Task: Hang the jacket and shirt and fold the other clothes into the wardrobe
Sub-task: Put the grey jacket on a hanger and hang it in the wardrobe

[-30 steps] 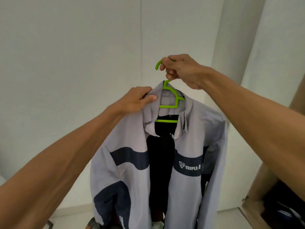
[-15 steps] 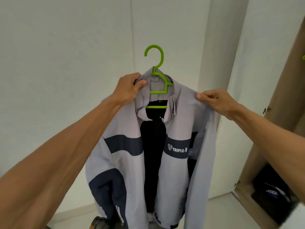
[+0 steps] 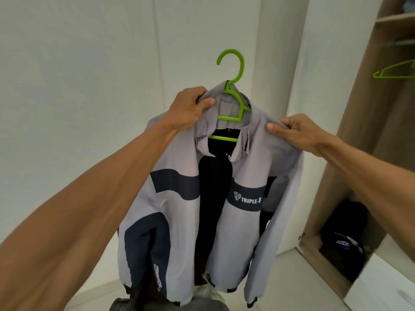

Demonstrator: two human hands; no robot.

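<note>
Jacket [image 3: 177, 158] on hanger [image 3: 235, 70], collar in left hand's [image 3: 190, 104] grip, shoulder in right hand's [image 3: 296, 131].

Grey jacket [image 3: 242, 243] on green hanger [image 3: 229, 119]

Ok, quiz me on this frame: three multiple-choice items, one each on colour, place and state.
1. The hanger is:
A green
B white
C black

2. The right hand is:
A on the hook
B on the jacket shoulder
C on a shelf

3. The hook is:
A on a rail
B free in the air
C gripped

Answers:
1 A, it is bright green against the white wall.
2 B, the fingers pinch the grey shoulder fabric.
3 B, nothing touches it. The left hand holds the collar instead.
</note>
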